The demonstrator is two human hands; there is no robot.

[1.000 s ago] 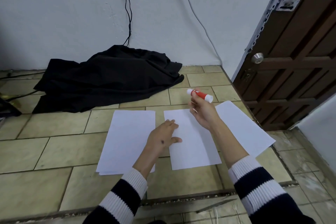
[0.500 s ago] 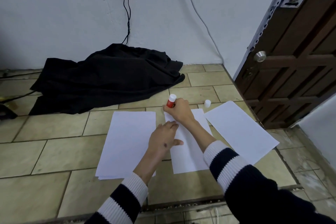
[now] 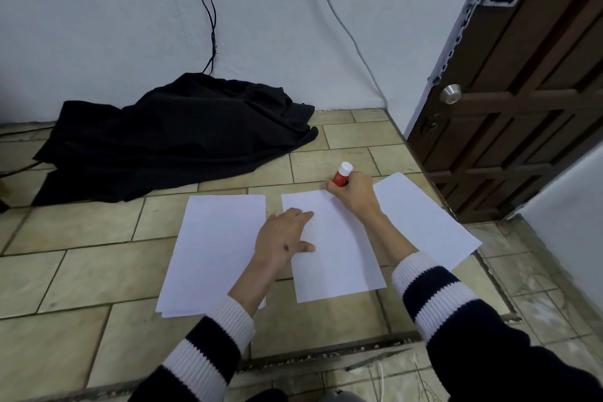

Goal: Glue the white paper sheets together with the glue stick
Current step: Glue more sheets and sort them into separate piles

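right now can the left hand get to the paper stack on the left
Probably yes: the left hand lies flat on the middle sheet, the paper stack lies just beside it, and nothing sits between them.

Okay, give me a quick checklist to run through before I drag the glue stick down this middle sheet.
1. Glue stick gripped in the right hand: ok.
2. Glue end touching the paper: cannot tell, the hand hides the lower end; the white end points up.
3. Stick placed at the far edge of the middle sheet: ok.
4. Left hand resting flat on the sheet's left edge to hold it: ok.
5. Path down the sheet free of objects: ok, though the right forearm lies over its right side.
6. Next sheet within reach: ok, the right sheet and the left stack lie on either side.
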